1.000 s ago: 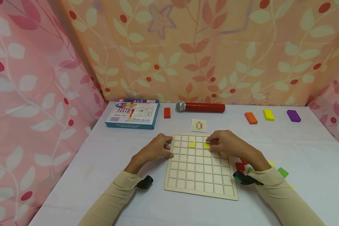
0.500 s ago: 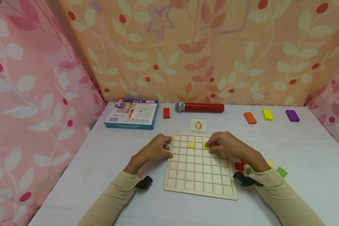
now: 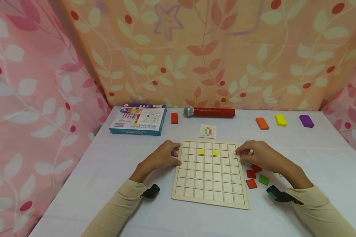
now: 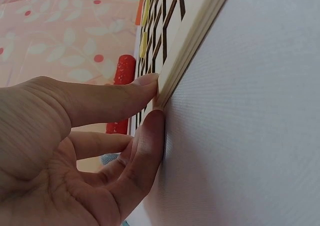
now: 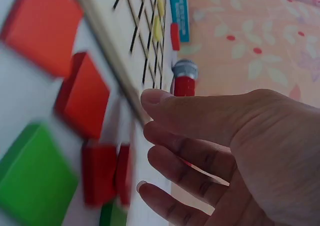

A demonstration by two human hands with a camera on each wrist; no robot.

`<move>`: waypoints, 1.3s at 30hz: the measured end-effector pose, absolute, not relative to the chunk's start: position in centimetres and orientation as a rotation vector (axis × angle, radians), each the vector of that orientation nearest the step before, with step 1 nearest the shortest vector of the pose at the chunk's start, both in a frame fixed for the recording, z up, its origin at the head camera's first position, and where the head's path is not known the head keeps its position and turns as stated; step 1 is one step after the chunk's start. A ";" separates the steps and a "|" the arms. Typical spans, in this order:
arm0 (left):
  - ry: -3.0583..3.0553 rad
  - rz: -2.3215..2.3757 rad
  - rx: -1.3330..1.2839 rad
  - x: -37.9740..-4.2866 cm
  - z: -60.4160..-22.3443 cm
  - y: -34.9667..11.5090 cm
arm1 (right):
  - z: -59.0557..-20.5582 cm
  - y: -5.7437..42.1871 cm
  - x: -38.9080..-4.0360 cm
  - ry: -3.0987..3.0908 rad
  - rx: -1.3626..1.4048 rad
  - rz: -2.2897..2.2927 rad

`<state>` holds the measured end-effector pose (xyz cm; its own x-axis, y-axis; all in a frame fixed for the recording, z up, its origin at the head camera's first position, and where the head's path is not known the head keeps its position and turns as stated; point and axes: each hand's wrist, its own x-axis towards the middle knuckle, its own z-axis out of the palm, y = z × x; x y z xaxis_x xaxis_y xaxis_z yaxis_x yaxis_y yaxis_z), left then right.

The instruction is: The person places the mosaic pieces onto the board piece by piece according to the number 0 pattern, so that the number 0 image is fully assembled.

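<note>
A square wooden grid board [image 3: 208, 176] lies flat on the white cloth. Two yellow pieces with slanted corners [image 3: 200, 151] sit in its second row from the far side, one cell apart. My left hand [image 3: 161, 157] pinches the board's left edge; in the left wrist view the thumb [image 4: 107, 98] lies on the rim with a finger against the edge below. At the upper right edge is my right hand [image 3: 259, 154], fingers loosely bent and nothing held. Several red tiles [image 3: 251, 174] and a green tile [image 3: 264, 179] lie close by, others partly hidden under that arm.
Behind the board lies a small pattern card [image 3: 208, 131]. Farther back are a boxed set [image 3: 137, 120], a red block [image 3: 174, 118] and a red microphone [image 3: 210, 112]. Orange [image 3: 262, 123], yellow [image 3: 280, 120] and purple [image 3: 306, 120] blocks lie at the back right.
My right hand has let go of the right yellow piece, now flat in its cell, and moved right to the board's edge. The left hand stays where it was.
</note>
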<state>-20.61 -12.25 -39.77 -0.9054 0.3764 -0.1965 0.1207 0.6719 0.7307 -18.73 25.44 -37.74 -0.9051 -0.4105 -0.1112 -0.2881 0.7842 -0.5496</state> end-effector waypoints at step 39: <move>2.554 1.104 0.411 -20.6 -40.0 -12.4 | -37.4 22.8 -20.0 2.798 -0.582 -0.815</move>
